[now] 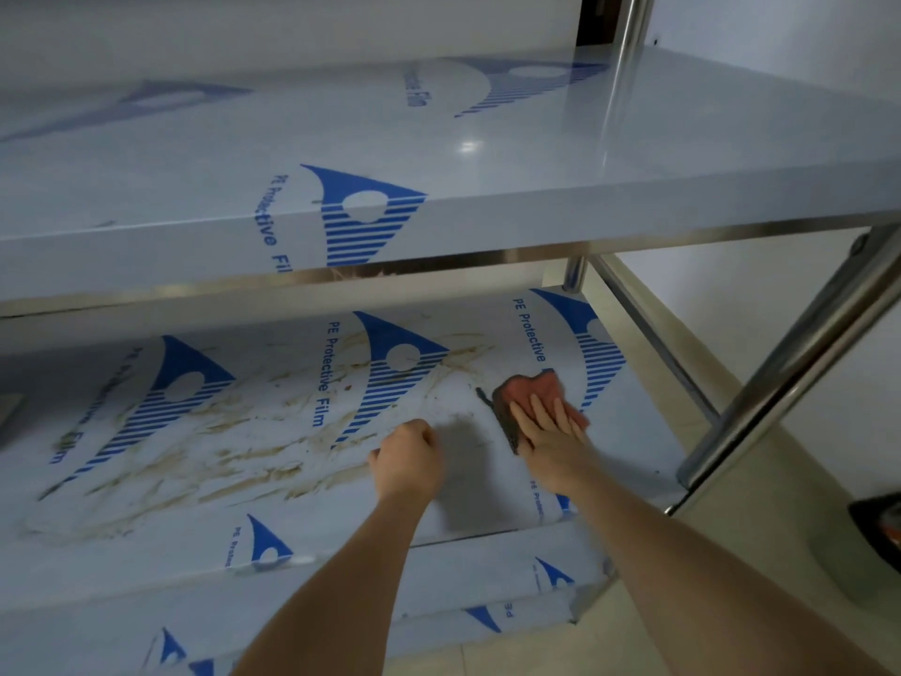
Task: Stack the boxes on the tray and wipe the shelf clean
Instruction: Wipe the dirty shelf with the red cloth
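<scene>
The middle shelf [273, 519] is covered in white film with blue print and streaked with brown smears [205, 461] across its left and centre. My right hand [546, 431] lies flat with straight fingers on an orange cloth [531, 390] with a dark edge, pressing it onto the shelf at the right. My left hand [407, 458] hovers just left of it, fingers curled into a loose fist, holding nothing. No boxes or tray are in view.
The upper shelf [439, 153] overhangs the work area close above. Steel legs [790, 363] and a crossbar stand at the right. A lower shelf edge [487, 597] shows below. A dark object [877, 524] sits on the floor at far right.
</scene>
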